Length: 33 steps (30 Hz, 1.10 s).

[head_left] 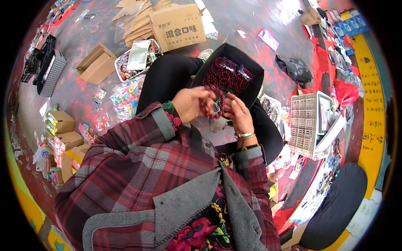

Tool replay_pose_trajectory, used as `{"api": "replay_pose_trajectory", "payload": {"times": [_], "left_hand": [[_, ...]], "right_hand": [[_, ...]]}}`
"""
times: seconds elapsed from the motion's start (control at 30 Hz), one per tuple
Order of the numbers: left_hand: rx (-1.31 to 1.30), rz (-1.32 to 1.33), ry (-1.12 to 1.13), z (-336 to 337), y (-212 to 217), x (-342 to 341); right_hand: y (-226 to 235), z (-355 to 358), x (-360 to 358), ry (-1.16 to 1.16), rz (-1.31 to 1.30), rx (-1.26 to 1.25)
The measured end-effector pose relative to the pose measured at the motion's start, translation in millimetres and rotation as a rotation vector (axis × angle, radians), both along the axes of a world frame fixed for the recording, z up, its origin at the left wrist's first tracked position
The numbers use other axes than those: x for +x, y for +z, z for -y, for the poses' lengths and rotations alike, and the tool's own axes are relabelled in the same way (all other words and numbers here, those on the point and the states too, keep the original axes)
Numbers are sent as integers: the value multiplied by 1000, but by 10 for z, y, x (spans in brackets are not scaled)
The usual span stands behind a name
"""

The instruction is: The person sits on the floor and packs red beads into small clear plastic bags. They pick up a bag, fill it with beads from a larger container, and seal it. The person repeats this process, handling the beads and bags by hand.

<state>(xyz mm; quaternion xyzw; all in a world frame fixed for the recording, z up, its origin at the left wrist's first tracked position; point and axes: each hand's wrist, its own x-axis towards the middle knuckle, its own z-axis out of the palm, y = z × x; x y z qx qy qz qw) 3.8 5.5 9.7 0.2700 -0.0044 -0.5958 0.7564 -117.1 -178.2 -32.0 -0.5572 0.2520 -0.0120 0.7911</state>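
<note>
A strand of dark red beads [206, 107], looped like a bracelet, hangs between my two hands over my lap. My left hand [188, 103] has its fingers closed round one side of the strand. On the other side, my right hand [240, 113] pinches at the loop with thumb and fingertips; a beaded bracelet [246, 136] circles that wrist. Just beyond my hands, a black fabric box [255, 78] rests tilted between my knees. Inside it lies a heap of dark red beads [224, 75], partly under clear plastic. Something whitish [218, 124] shows below my fingers, too small to name.
Cardboard boxes [178, 27] stand ahead, with an open brown carton [96, 65] and a white bin of trinkets [121, 69] at the left. A beige plastic crate [303, 121] is at my right, near a dark bag [294, 69]. Colourful packets [127, 98] lie beside my left leg.
</note>
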Motion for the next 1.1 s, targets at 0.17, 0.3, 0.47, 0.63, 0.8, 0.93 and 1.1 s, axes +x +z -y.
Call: {"api": "replay_pose_trajectory", "payload": {"times": [0.17,0.3,0.47,0.63,0.8,0.93,1.1], "left_hand": [[152,380,-495,49,-134,-116],[166,412,-403,58,-127,-137],[77,144,-232,23,-26,-6],[73,215,-171,33,55,-34],[106,866,-31,75,45,-93],[113,1122,-63,88,157,-137],[209,1130,-52,68,44,-172]], "right_hand": [[452,-74,-37,360,58,-10],[486,-80,-65,221,-49,-223],[646,-41,-23,-113,146,204],[704,-73,-5,-193,144,396],[722,-137,15,-57,-21,409],[626,-242,48,1,-79,375],[740,-275,66,102,-144,267]]}}
